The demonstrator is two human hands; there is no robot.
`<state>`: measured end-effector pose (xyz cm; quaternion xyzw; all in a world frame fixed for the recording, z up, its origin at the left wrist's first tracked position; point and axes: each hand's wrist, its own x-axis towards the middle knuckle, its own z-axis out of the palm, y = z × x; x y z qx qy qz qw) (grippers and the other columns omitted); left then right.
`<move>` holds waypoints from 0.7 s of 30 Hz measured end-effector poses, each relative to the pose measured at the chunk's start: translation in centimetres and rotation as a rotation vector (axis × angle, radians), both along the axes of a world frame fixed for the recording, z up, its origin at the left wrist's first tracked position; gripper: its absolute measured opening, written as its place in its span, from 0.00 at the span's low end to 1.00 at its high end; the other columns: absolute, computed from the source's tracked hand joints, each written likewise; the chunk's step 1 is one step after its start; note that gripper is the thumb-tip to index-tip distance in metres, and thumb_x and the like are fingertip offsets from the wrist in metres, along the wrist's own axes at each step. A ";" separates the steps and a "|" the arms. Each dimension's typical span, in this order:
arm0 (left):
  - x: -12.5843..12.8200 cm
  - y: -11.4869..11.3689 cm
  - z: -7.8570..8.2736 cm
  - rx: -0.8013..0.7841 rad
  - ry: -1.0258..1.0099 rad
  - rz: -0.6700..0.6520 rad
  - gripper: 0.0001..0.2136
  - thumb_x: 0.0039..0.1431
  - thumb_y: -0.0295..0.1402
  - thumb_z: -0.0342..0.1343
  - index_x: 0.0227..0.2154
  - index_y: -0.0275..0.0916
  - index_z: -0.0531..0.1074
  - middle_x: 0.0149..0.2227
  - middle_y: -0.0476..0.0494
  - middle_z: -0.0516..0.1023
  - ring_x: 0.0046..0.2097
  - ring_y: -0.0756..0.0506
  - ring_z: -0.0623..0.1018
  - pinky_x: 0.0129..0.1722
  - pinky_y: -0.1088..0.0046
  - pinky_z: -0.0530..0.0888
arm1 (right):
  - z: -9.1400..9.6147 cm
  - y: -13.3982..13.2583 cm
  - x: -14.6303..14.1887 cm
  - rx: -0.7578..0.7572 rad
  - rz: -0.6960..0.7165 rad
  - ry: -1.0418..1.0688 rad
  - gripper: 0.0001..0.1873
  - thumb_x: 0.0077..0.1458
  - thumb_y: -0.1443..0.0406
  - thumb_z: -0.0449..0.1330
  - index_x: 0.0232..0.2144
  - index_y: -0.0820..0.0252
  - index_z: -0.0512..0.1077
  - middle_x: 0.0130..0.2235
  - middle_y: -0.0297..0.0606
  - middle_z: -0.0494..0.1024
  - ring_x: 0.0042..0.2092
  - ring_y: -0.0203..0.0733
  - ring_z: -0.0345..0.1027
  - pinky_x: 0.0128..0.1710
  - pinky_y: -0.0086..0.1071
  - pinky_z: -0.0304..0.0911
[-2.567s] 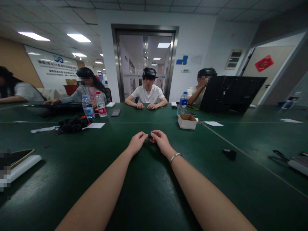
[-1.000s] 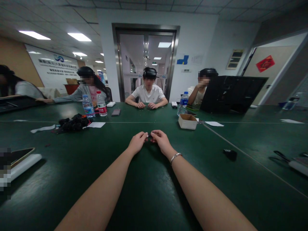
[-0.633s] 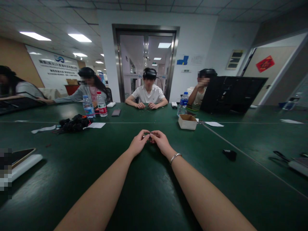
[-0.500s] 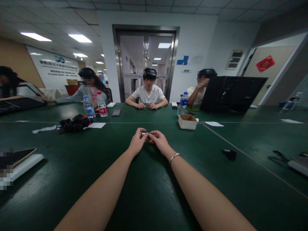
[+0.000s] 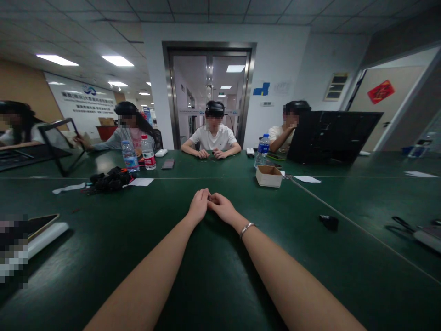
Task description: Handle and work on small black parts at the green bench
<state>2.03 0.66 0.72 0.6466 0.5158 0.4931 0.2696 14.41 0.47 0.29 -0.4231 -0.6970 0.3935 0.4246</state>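
My left hand point(image 5: 199, 205) and my right hand point(image 5: 222, 208) meet just above the green table point(image 5: 213, 266), in the middle of the view. Fingers of both hands are curled and closed together around something small. Almost all of it is hidden by the fingers, so its kind does not show. A silver bracelet point(image 5: 245, 228) circles my right wrist.
Beyond my hands to the right stands an open cardboard box point(image 5: 268, 176). A black cable bundle point(image 5: 109, 179) and bottles point(image 5: 148, 154) are at the left. A dark small item point(image 5: 328, 222) lies at right. Several people sit around the table, one point(image 5: 214, 138) directly opposite.
My hands have come closer together and the small shiny piece between the fingertips is now covered. At far left, a dark frame has been raised upright beside a person's hand.
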 end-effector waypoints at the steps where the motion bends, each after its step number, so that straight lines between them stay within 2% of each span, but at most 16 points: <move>1: -0.1 0.0 0.0 -0.011 0.027 0.017 0.17 0.63 0.41 0.36 0.26 0.39 0.65 0.31 0.46 0.68 0.36 0.48 0.70 0.39 0.71 0.67 | 0.2 -0.2 0.0 0.017 -0.005 -0.046 0.07 0.49 0.61 0.59 0.28 0.59 0.66 0.27 0.29 0.69 0.30 0.34 0.63 0.33 0.29 0.59; 8: 0.1 -1.0 0.7 -0.089 0.276 0.124 0.20 0.64 0.41 0.32 0.31 0.38 0.67 0.33 0.42 0.72 0.36 0.46 0.72 0.37 0.70 0.67 | 1.2 -1.7 -0.3 0.144 -0.044 -0.357 0.11 0.56 0.62 0.53 0.32 0.62 0.73 0.34 0.38 0.72 0.36 0.37 0.65 0.38 0.31 0.59; 10: -0.4 -1.3 1.1 -0.097 0.416 0.169 0.22 0.64 0.40 0.31 0.33 0.36 0.69 0.35 0.40 0.73 0.38 0.45 0.73 0.38 0.69 0.68 | 1.6 -2.2 -0.3 0.176 -0.061 -0.422 0.13 0.57 0.61 0.52 0.35 0.62 0.74 0.37 0.40 0.72 0.39 0.38 0.65 0.41 0.31 0.59; 12: -2.1 -1.7 1.6 -0.095 0.629 0.219 0.22 0.64 0.41 0.31 0.36 0.35 0.69 0.37 0.37 0.73 0.39 0.44 0.74 0.39 0.68 0.68 | 2.3 -2.7 0.7 0.187 -0.075 -0.488 0.16 0.58 0.58 0.52 0.41 0.61 0.73 0.40 0.41 0.71 0.41 0.39 0.65 0.43 0.32 0.59; 14: -5.7 -2.2 2.2 -0.095 0.868 0.261 0.23 0.63 0.42 0.33 0.39 0.34 0.70 0.40 0.35 0.73 0.40 0.42 0.74 0.38 0.67 0.68 | 3.3 -3.3 2.9 0.228 -0.114 -0.620 0.18 0.56 0.56 0.53 0.44 0.59 0.72 0.43 0.42 0.71 0.44 0.41 0.64 0.45 0.34 0.59; 16: -11.0 -3.0 2.8 -0.158 1.032 0.296 0.23 0.62 0.42 0.33 0.41 0.34 0.71 0.41 0.33 0.73 0.42 0.40 0.74 0.38 0.65 0.69 | 4.6 -4.0 6.7 0.305 -0.205 -0.841 0.16 0.55 0.57 0.55 0.44 0.56 0.72 0.45 0.43 0.70 0.47 0.45 0.62 0.47 0.38 0.57; 19: -20.6 -4.9 3.5 -0.292 1.176 0.409 0.23 0.61 0.40 0.34 0.42 0.33 0.72 0.43 0.30 0.74 0.43 0.38 0.75 0.41 0.62 0.68 | 6.1 -5.6 14.1 0.309 -0.491 -1.148 0.16 0.55 0.59 0.54 0.44 0.57 0.72 0.46 0.47 0.70 0.49 0.53 0.59 0.46 0.44 0.57; 21: -26.0 -6.9 3.6 -0.394 1.172 0.480 0.21 0.59 0.41 0.38 0.39 0.35 0.74 0.40 0.33 0.76 0.41 0.39 0.76 0.40 0.63 0.68 | 6.4 -6.8 19.1 0.257 -0.687 -1.295 0.17 0.55 0.58 0.54 0.44 0.59 0.72 0.46 0.51 0.69 0.49 0.59 0.58 0.44 0.49 0.56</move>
